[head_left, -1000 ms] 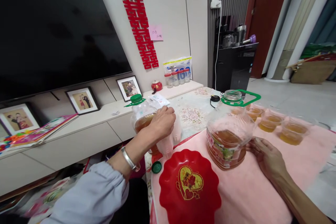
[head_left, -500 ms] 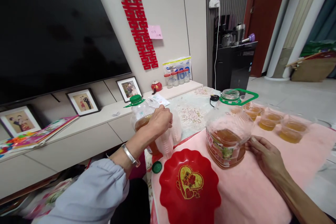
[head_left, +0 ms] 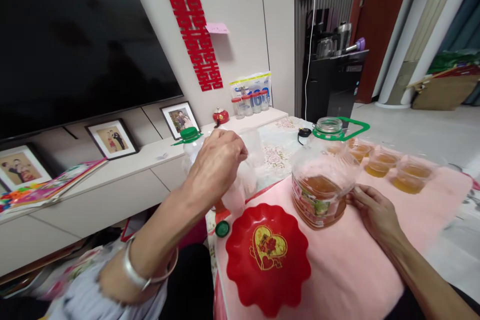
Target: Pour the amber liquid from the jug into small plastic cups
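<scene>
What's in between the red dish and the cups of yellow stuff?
In the head view, the open jug stands between the red dish and the cups, on the pink cloth, with the right hand at its side.

Single head-worn camera, looking forward and down from above person's lap (head_left: 191, 282). Wide view. Red dish (head_left: 240, 265) close, low center. Left hand (head_left: 217, 160) and right hand (head_left: 377, 212) farther out, jug (head_left: 318, 200) between them. Pink cloth (head_left: 348, 270) seen obliquely from above. Television (head_left: 75, 35) upper left, edges slanting, cut by frame. Door (head_left: 388, 15) and floor (head_left: 390, 132) farther back, upper right.
</scene>
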Tool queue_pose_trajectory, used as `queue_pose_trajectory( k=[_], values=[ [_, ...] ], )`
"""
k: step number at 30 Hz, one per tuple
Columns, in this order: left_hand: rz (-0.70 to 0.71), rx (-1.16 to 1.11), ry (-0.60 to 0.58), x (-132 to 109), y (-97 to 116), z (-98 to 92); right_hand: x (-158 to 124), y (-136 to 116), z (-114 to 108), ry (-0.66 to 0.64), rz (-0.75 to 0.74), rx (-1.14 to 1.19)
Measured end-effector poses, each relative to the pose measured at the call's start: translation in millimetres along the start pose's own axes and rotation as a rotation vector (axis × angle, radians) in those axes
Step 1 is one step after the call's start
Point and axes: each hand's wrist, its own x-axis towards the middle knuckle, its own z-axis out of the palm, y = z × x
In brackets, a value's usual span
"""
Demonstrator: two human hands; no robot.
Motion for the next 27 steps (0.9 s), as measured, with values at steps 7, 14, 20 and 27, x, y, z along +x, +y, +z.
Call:
queue_pose_trajectory(
  k=[7,14,20,27],
  values=[
    [0.140,-0.154,-0.278,-82,31,62.7,1,0,0,-0.031,-0.037,-0.036],
    [0.103,-0.152,-0.382,-112,36,98.5,0,-2,0,-0.046,-0.055,-0.040],
    [0.097,-0.156,-0.336,-123,32,108.3,-1,0,-1,-0.072,-0.078,-0.044],
    [-0.225,-0.628,-0.273,-120,85,96.5,-8,-4,2,-0.253,-0.092,-0.045]
  ],
)
